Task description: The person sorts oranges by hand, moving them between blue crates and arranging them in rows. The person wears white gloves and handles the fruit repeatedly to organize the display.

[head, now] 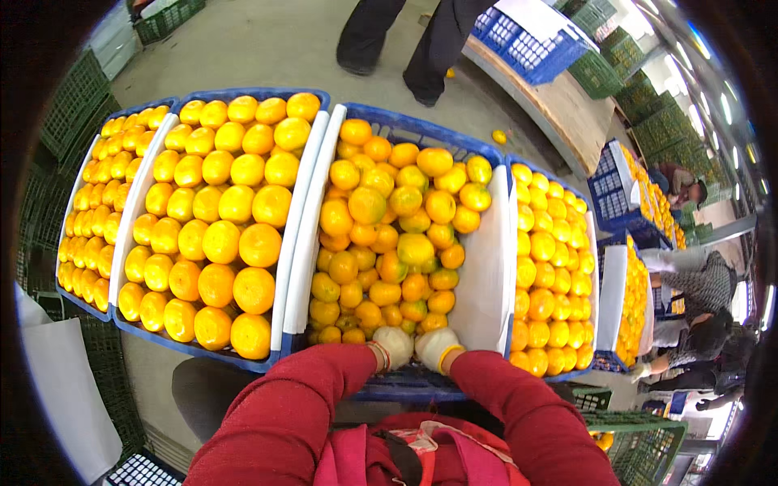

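My left hand [392, 349] and my right hand [439, 349], both in pale work gloves, are side by side at the near end of a blue plastic crate [419, 124]. Their fingers point down among the mandarins and are hidden, so what they grip does not show. Loose orange mandarins [389, 243], some tinged green, are heaped in this crate. White liner sheets stand along its sides, and the right-hand liner [483, 273] is partly bare. Just left of it, a second blue crate [200, 351] holds mandarins set in neat rows.
Another filled crate [550, 273] adjoins on the right, and a further one [103, 212] on the far left. A person's dark-trousered legs [437, 45] stand beyond. A wooden platform [547, 103] bears crates; a stray mandarin [499, 136] lies on the floor. Other people work at right.
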Demonstrator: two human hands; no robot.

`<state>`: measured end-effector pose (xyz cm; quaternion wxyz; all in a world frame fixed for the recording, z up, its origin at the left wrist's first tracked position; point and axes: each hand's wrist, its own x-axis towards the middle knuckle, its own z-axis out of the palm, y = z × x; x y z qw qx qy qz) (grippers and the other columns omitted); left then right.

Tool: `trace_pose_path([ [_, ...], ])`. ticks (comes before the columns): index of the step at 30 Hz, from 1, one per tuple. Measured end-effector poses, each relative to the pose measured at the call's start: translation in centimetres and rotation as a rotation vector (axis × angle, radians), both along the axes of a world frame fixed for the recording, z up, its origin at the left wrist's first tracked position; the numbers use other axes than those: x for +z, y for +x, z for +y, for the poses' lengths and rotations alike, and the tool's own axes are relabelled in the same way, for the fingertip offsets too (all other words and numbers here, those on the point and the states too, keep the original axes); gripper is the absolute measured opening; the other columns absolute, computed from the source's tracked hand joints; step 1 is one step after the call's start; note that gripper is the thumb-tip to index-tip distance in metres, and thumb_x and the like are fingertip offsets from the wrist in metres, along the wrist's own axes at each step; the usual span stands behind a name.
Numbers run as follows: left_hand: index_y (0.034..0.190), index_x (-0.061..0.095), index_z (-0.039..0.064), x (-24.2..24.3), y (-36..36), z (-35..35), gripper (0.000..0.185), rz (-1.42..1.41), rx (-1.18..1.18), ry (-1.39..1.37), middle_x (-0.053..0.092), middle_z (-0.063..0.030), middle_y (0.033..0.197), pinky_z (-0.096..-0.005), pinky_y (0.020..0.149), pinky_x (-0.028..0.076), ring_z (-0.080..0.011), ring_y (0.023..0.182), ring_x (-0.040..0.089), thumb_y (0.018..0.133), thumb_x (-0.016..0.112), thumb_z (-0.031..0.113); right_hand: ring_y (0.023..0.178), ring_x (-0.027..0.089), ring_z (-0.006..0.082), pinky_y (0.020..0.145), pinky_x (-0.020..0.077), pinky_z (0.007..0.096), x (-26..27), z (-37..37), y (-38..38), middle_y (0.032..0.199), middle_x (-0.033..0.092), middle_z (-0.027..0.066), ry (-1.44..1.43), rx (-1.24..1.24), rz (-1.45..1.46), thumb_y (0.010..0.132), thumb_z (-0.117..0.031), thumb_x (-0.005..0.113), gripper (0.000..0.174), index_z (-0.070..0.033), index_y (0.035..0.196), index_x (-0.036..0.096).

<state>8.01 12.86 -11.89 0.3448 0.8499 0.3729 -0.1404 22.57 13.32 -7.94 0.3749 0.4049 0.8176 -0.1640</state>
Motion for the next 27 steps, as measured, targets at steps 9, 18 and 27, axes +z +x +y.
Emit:
trace_pose_path([
  [9, 0.100, 0.081, 0.010, 0.1, -1.2, -0.2, 0.023, -0.065, 0.007, 0.008, 0.078, -0.0138, 0.105, -0.0475, 0.082, 0.058, -0.0318, 0.099, 0.075, 0.085, 0.065, 0.020, 0.102, 0.075, 0.0283, 0.081, 0.0588, 0.0461, -1.3, -0.5, -0.3, 0.111, 0.078, 0.0085, 0.015, 0.048, -0.098, 0.095, -0.022, 0.056, 0.029, -0.016, 0.106, 0.082],
  [18, 0.101, 0.080, 0.011, 1.0, -2.1, 1.1, 0.024, -0.015, -0.048, 0.046, 0.078, -0.0135, 0.106, -0.0466, 0.081, 0.061, -0.0323, 0.097, 0.076, 0.088, 0.066, 0.024, 0.104, 0.075, 0.0285, 0.084, 0.0594, 0.0430, -1.0, 0.4, -1.5, 0.113, 0.078, 0.0099, -0.021, -0.022, -0.121, 0.096, -0.020, 0.057, 0.027, -0.016, 0.108, 0.081],
  [27, 0.109, 0.079, 0.006, 2.6, -1.9, 2.6, 0.030, 0.048, -0.187, -0.080, 0.077, -0.0168, 0.114, -0.0480, 0.086, 0.060, -0.0354, 0.103, 0.075, 0.089, 0.063, 0.022, 0.104, 0.074, 0.0370, 0.086, 0.0597, 0.0480, 0.9, 1.4, -1.9, 0.113, 0.075, 0.0203, -0.080, -0.128, -0.156, 0.094, -0.025, 0.064, 0.029, -0.008, 0.115, 0.072],
])
